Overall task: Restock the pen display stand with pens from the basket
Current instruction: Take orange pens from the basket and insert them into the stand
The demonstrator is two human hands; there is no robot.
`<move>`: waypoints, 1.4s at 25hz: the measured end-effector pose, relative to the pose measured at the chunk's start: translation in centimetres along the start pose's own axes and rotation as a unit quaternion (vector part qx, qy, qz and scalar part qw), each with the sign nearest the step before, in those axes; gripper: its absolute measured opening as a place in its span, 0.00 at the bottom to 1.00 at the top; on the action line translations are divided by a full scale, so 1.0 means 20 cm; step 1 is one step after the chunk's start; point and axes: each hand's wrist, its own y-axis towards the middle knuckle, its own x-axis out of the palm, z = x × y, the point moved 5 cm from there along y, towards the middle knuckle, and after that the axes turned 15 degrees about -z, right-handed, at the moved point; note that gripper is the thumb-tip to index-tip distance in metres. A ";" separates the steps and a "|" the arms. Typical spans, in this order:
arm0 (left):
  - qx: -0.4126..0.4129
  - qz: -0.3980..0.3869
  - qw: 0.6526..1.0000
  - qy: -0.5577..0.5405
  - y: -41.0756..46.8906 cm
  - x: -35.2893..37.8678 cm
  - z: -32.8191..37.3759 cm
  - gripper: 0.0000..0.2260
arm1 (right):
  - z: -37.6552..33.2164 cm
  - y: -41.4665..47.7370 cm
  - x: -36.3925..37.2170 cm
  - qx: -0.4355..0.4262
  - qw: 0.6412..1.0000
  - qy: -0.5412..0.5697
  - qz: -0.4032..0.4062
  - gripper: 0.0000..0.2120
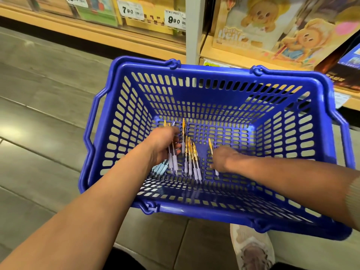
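Observation:
A blue plastic basket point(124, 98) stands on the grey floor below me. Both my arms reach down into it. My left hand point(161, 147) grips a small bunch of pens point(173, 158) with lilac grips and gold clips. My right hand point(221, 158) pinches a single pen point(216, 172) of the same kind. Between the hands, several more lilac pens point(191, 160) lie on the basket floor. A few light blue pens point(159, 169) lie under my left wrist. The pen display stand is out of sight.
Wooden shop shelves point(136, 41) with price tags run along the top of the view. Boxed goods with a bear picture point(272, 26) stand at the upper right. A white post point(194, 30) divides the shelves. My shoe point(251, 250) is just below the basket.

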 end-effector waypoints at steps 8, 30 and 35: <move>0.002 0.020 1.000 0.018 0.04 0.01 -0.02 0.06 | -0.19 -0.17 -0.25 -0.174 0.961 0.191 0.098 0.12; 0.030 0.006 0.999 -0.014 -0.03 -0.04 0.04 0.05 | -0.09 0.02 -0.03 -0.055 0.978 0.200 0.018 0.20; 0.030 0.030 0.999 -0.026 -0.02 -0.03 0.01 0.08 | -0.07 -0.14 -0.16 -0.196 0.922 0.321 0.087 0.09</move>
